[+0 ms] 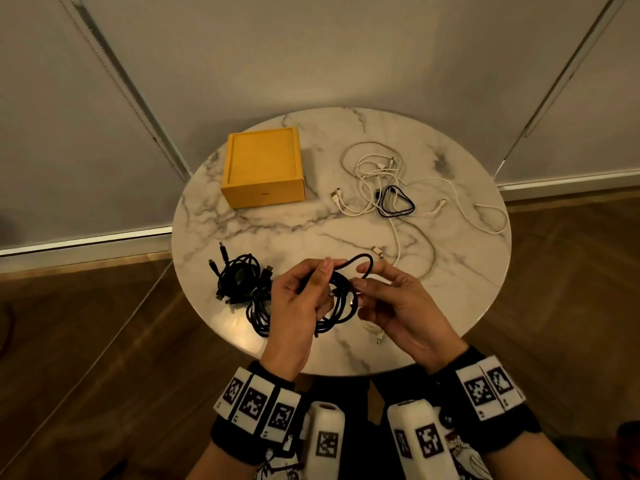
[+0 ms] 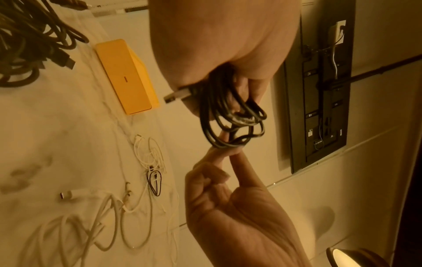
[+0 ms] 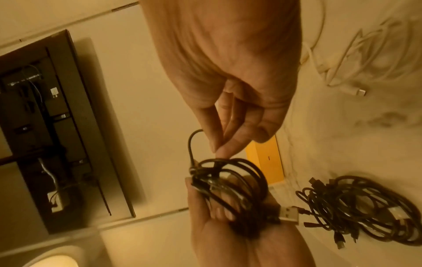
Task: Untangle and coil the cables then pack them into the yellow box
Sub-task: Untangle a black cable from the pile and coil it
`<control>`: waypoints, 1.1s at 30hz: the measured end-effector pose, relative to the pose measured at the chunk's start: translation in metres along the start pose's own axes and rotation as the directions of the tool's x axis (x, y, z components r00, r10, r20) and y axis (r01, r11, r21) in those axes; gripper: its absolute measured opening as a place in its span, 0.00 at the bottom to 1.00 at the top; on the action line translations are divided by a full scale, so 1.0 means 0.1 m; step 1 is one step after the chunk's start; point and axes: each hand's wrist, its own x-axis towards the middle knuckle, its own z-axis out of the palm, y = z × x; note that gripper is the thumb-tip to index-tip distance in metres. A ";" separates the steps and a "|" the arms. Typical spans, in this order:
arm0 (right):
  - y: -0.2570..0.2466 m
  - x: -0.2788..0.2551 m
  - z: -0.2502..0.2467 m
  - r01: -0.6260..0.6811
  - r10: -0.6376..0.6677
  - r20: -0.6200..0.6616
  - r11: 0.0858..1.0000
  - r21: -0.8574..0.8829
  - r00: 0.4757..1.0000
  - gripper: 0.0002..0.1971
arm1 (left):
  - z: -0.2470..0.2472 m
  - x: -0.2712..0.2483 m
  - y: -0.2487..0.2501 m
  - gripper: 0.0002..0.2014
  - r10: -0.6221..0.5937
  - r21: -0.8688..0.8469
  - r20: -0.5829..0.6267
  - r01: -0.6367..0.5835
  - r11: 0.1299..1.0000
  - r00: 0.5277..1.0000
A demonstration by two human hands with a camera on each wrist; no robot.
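Both hands' grip closes on a black cable coil (image 1: 337,299) above the round marble table (image 1: 450,271) by grey walls.

Your hands work above the six o'clock edge of the round marble table (image 1: 242,233), so the near rim is crowded. At eight o'clock, the coiled black cables (image 1: 242,282) lie just beside your left hand (image 1: 294,306) and block a low sweep that way. The yellow box (image 1: 264,168), lid closed, stands at eleven o'clock, well apart from them. Between box and black coils you have a bare band of marble. From one to four o'clock the tangled white cables (image 1: 381,181) sprawl toward the rim, a small black loop (image 1: 396,201) among them; strands trail toward your right hand (image 1: 405,306).
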 end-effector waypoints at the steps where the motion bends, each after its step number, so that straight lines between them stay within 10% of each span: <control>1: 0.01 0.01 0.02 -0.018 0.018 0.016 1.000 -0.003 1.000 0.09 | 0.00 0.00 0.01 0.11 0.012 0.020 -0.014 -0.012 1.000 1.000; 12: 0.01 0.04 0.10 -0.100 0.070 0.346 0.992 0.071 0.936 0.18 | 0.02 0.03 0.19 0.12 -0.099 -0.137 0.032 0.103 0.985 0.995; 20: -0.13 -0.07 0.16 -0.019 0.030 0.245 0.999 -0.046 0.969 0.30 | 0.11 0.07 0.14 0.14 0.074 -0.017 -0.035 -0.075 0.997 0.997; 25: -0.09 -0.18 0.24 0.140 -0.059 0.219 0.918 -0.371 0.974 0.07 | 0.23 0.06 0.12 0.08 0.190 0.153 -0.131 -0.169 0.974 0.973; 33: -0.05 -0.08 0.13 0.256 -0.221 0.136 0.726 -0.638 0.966 0.09 | 0.18 0.11 0.01 0.11 0.011 -0.019 -0.069 -0.012 1.000 0.998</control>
